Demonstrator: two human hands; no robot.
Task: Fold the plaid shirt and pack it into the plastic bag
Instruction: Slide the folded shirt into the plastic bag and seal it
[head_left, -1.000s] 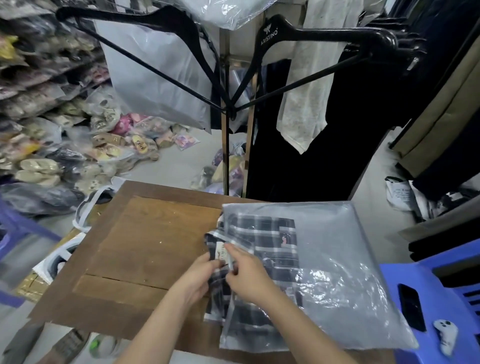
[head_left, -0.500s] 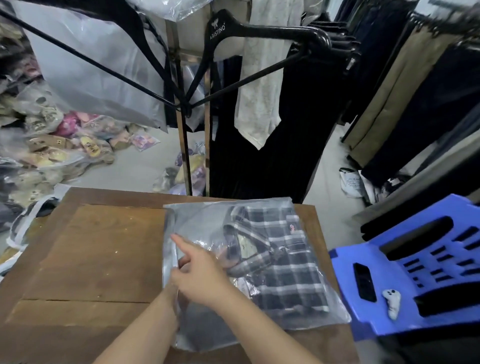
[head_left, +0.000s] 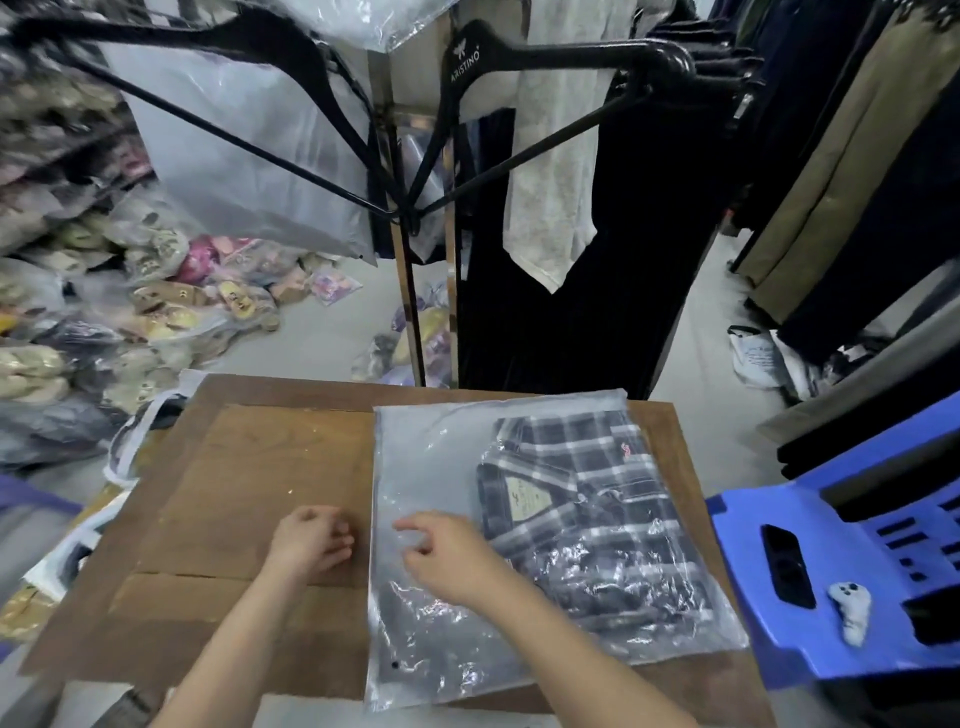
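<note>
The folded plaid shirt (head_left: 582, 499), dark with white stripes, lies inside the clear plastic bag (head_left: 431, 457) on the right half of the wooden table (head_left: 249, 467). It fills the bag's right side, and the left part of the bag is flat. My right hand (head_left: 441, 556) hovers on the bag's left portion with loosely curled fingers, holding nothing. My left hand (head_left: 311, 538) rests on the bare table just left of the bag's edge, fingers loosely curled, apart from the bag.
A blue plastic chair (head_left: 852, 561) stands right of the table with a black phone (head_left: 787, 566) and a small white controller (head_left: 849, 610) on it. Black hangers (head_left: 545, 57) and hanging clothes are behind the table. Bagged goods are piled on the floor at left.
The shirt went from half out at the bag's mouth to fully inside. Both hands let go; the left one came out onto the table and the right one drew back on the bag.
</note>
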